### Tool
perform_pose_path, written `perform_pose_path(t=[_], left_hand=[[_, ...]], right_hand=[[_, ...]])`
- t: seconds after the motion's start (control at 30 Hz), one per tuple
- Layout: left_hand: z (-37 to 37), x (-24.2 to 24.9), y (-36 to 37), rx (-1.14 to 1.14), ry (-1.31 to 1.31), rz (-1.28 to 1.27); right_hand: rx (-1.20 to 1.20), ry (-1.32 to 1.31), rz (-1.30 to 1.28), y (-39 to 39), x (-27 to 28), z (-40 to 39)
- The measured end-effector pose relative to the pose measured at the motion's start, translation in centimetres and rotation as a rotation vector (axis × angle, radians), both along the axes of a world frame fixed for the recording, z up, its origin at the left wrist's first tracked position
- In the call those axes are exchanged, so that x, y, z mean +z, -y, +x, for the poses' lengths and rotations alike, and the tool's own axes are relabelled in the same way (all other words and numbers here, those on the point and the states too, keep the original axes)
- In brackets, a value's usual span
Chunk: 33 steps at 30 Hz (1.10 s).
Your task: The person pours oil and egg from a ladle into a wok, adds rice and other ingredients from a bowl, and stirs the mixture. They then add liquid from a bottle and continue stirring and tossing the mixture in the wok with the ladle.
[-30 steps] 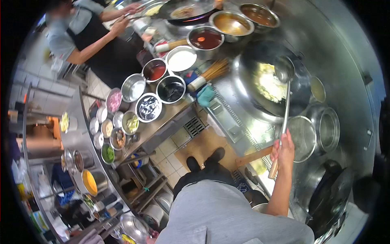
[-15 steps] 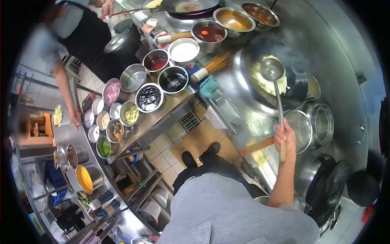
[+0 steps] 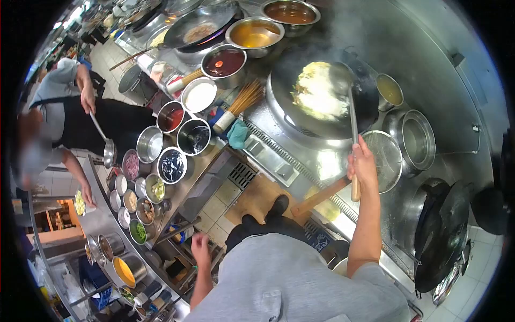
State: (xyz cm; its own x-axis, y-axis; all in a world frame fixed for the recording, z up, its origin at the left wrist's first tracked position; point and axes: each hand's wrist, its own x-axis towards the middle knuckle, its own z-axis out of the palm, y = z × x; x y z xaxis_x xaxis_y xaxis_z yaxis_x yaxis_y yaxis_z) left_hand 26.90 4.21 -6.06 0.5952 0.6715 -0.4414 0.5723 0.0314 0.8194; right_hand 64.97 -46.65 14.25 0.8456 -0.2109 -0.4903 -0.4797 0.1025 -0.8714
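My right hand (image 3: 362, 161) is wrapped round the wooden handle of a long metal ladle (image 3: 353, 115). The ladle's bowl, hazy in steam, rests at the right side of pale fried rice (image 3: 320, 91) with green and brown bits, inside a dark wok (image 3: 279, 96). Below the wok lies a round mesh strainer (image 3: 387, 161) with a wooden handle, partly behind my right hand and forearm. My left hand (image 3: 200, 248) hangs in the air to the left of my body with its fingers curled in; I see nothing held in it.
Left of the wok stand a bamboo brush (image 3: 241, 107), a teal cloth (image 3: 237, 134) and several bowls of sauces, including a dark one (image 3: 172, 165). A small pot (image 3: 389, 91) and a metal basin (image 3: 413, 140) flank the wok. A co-worker (image 3: 59, 118) holds another ladle (image 3: 109, 153).
My view has turned, and my left hand has come into sight. The rice is now spread wider in the wok, with the ladle at its right side. The co-worker's hand has left the small bowls.
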Motion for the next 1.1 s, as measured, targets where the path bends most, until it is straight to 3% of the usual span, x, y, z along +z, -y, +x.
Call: perform_pose_path(t=[0.03, 0.07, 0.17, 0.27, 0.37, 0.43, 0.5, 0.57, 0.63, 0.7, 0.77, 0.87, 0.9, 0.97, 1.03, 1.1], left_hand=[[7.4, 4.5, 2.1, -0.186, 0.068, 0.13], [12.6, 5.8, 3.1, -0.299, 0.12, 0.152], [25.6, 10.4, 8.6, -0.616, 0.364, 0.296], [35.8, 16.0, 15.5, -0.92, 0.571, 0.595], [42.9, 17.2, 20.7, -1.058, 0.823, 0.83], [45.7, 16.6, 21.6, -1.263, 0.75, 0.947], [48.0, 15.5, 22.1, -1.41, 0.746, 1.012], [49.0, 14.5, 22.4, -1.496, 0.799, 1.008], [49.5, 13.3, 22.9, -1.509, 0.838, 0.911], [49.7, 11.8, 23.2, -1.513, 0.842, 0.8], [47.8, 14.7, 21.3, -1.6, 0.826, 0.771], [45.5, 21.7, 17.9, -1.687, 0.851, 0.722], [44.8, 22.7, 16.9, -1.719, 0.854, 0.7], [45.4, 21.3, 17.3, -1.67, 0.945, 0.655], [46.6, 18.7, 18.2, -1.623, 1.002, 0.673], [45.5, 14.8, 17.5, -1.603, 0.998, 0.69]], right_hand=[[0.073, 0.02, -0.144, -0.4, 2.0, -0.8], [0.144, 0.041, -0.289, -0.5, 3.9, -1.6], [0.004, -0.066, 0.144, 0.0, 7.4, -7.2], [-0.042, -0.139, 0.436, -0.2, 2.3, -6.4], [-0.049, -0.097, 0.203, -2.8, 0.3, -1.6], [0.05, 0.089, -0.369, -2.7, -1.5, -1.8], [0.072, 0.171, -0.713, -3.1, -3.4, -3.2], [0.044, 0.156, -0.822, -4.8, -5.0, -6.9], [-0.016, -0.13, -0.507, -10.3, 1.2, -9.3], [0.003, -0.191, -0.446, -13.7, 3.9, -12.0], [0.121, -0.117, -0.624, -14.7, 6.3, -15.2], [0.313, -0.1, -0.802, -15.9, 15.2, -18.1], [0.369, -0.271, -0.763, -16.5, 17.7, -17.0], [0.487, -0.247, -0.905, -15.8, 15.8, -14.5], [0.428, -0.312, -0.978, -15.6, 11.4, -10.0], [0.235, -0.05, -1.093, -14.5, 2.8, -6.4]])
